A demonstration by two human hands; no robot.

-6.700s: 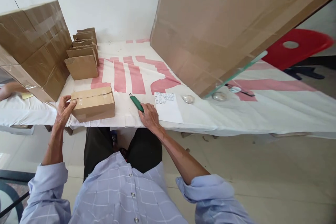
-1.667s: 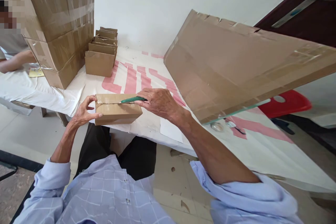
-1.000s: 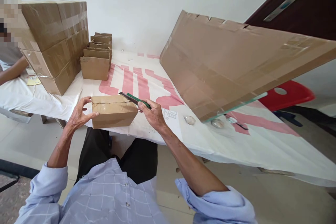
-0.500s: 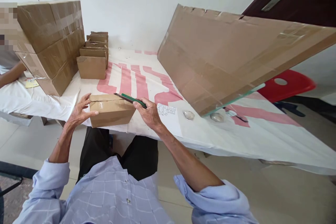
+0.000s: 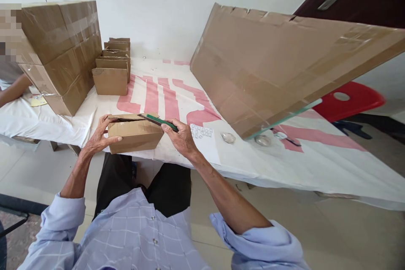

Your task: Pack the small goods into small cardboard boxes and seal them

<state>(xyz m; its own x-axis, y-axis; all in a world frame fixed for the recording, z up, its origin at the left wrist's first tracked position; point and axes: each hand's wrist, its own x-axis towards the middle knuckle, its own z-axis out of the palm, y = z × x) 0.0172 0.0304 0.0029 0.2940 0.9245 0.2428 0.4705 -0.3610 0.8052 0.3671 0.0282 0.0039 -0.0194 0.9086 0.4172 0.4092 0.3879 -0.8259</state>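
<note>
A small cardboard box (image 5: 136,138) rests at the front edge of the cloth-covered table, with a dark gap showing along its top seam. My left hand (image 5: 100,137) grips the box's left end, thumb on the front face and fingers by the top back edge. A green utility knife (image 5: 157,120) is in my right hand (image 5: 182,138), closed around its handle. The blade points left over the top of the box, close to the seam; whether it touches the cardboard I cannot tell.
Stacked taped cartons (image 5: 60,52) stand at the left, beside a row of small open boxes (image 5: 110,82). A large cardboard sheet (image 5: 268,67) leans at the right. A printed paper (image 5: 207,147) and a clear lump (image 5: 228,137) lie nearby. Another person's arm (image 5: 14,90) shows far left.
My left hand has closed onto the box's left end from a spread pose beside it. The top seam now gapes wider. The knife has shifted slightly right and down.
</note>
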